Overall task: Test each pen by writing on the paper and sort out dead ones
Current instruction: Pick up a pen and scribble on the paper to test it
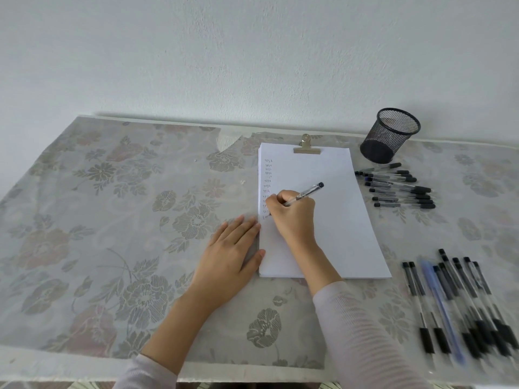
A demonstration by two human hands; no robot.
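Observation:
A white paper pad under a brass clip lies on the table, with a column of small written words down its left margin. My right hand grips a clear pen with its tip on the lowest written line. Beside the pad's left edge, my left hand rests flat, fingertips touching the paper. Several pens lie in a row right of the pad. Another group of several pens, one of them blue, lies at the near right.
A black mesh pen cup stands empty at the back right by the wall. A floral tablecloth covers the table, with a torn notch at its far edge. The table's front edge runs along the bottom.

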